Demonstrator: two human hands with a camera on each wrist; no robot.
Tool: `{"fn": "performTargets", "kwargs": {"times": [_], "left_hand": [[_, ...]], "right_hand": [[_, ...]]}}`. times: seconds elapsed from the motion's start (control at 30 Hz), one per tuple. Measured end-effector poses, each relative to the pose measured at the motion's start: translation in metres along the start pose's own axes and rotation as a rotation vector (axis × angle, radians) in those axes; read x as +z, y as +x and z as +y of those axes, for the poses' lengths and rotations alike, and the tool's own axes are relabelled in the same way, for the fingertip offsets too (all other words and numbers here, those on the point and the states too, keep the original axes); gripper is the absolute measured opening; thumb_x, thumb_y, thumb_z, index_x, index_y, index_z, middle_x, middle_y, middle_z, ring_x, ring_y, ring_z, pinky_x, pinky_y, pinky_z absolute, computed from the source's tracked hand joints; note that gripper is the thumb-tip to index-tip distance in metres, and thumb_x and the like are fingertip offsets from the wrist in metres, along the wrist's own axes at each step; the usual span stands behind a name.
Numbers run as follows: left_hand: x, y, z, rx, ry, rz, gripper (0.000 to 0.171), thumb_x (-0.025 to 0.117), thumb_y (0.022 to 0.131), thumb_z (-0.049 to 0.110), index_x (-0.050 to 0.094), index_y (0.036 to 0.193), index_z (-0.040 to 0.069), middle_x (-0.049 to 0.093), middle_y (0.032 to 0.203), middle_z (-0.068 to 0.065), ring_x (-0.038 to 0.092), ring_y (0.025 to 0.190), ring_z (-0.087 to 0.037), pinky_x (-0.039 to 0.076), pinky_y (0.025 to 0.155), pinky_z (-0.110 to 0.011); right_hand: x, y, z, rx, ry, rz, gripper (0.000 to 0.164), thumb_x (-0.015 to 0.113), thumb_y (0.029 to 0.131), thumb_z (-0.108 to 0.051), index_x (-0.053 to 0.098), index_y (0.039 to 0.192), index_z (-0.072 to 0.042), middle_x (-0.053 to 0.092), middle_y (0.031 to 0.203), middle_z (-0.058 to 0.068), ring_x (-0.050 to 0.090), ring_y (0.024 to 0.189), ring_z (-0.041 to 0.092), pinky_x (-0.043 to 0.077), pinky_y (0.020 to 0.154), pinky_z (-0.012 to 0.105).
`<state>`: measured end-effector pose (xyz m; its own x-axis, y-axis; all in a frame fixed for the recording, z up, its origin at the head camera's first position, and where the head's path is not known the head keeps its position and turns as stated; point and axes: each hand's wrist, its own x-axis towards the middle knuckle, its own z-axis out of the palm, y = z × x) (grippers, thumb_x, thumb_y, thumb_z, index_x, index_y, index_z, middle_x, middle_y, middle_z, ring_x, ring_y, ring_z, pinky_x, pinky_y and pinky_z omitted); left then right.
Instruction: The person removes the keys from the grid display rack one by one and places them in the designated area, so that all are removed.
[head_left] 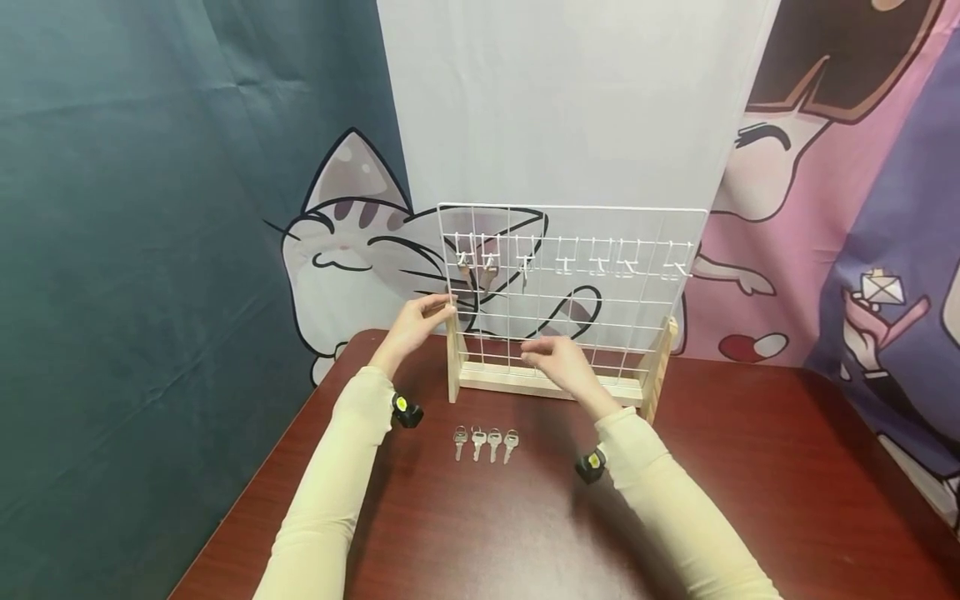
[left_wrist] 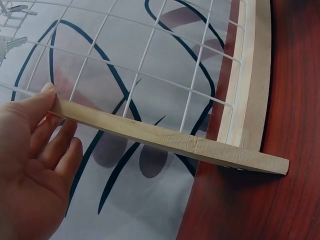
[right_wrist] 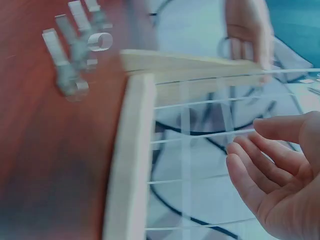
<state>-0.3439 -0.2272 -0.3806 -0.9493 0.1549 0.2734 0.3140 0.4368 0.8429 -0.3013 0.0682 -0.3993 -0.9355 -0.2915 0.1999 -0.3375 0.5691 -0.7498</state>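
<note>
A white wire grid rack (head_left: 538, 295) with a wooden frame stands on the table. My left hand (head_left: 411, 329) pinches the top of its left wooden post (left_wrist: 165, 137) between thumb and fingers. In front of the grid's lower part hangs my right hand (head_left: 564, 367), fingers loosely bent, with nothing in its grasp. Several metal keys (head_left: 479, 438) lie in a row on the tabletop before the rack. More keys (head_left: 490, 272) hang from the hooks at the grid's upper left. The right wrist view is blurred.
Bare white hooks (head_left: 597, 265) line the grid's upper middle and right. A wooden base bar (head_left: 510, 380) joins the two posts. The dark red table (head_left: 750, 450) reaches a printed cloth backdrop (head_left: 570, 100) behind, with a teal cloth (head_left: 150, 250) at the left.
</note>
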Motion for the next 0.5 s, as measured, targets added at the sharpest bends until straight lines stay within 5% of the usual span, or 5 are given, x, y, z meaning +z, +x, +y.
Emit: {"fn": "performTargets", "kwargs": {"times": [0.27,0.5], "left_hand": [[0.002,0.000,0.000,0.011,0.008,0.009,0.041,0.067,0.099,0.025,0.065,0.134,0.004,0.066,0.132,-0.014,0.063,0.122,-0.030,0.046,0.106,-0.043],[0.001,-0.001,0.004,0.009,-0.006,0.008,0.042,0.067,0.100,0.025,0.063,0.135,0.002,0.064,0.134,-0.015,0.061,0.124,-0.032,0.044,0.108,-0.045]], "right_hand": [[-0.036,0.009,-0.035,0.021,0.203,0.099,0.033,0.069,0.097,-0.022,0.070,0.126,-0.006,0.072,0.120,0.012,0.070,0.105,0.027,0.056,0.089,0.039],[-0.045,0.018,-0.064,-0.016,0.398,0.171,0.046,0.071,0.096,-0.025,0.062,0.136,-0.004,0.066,0.131,0.013,0.063,0.119,0.027,0.051,0.100,0.039]]}}
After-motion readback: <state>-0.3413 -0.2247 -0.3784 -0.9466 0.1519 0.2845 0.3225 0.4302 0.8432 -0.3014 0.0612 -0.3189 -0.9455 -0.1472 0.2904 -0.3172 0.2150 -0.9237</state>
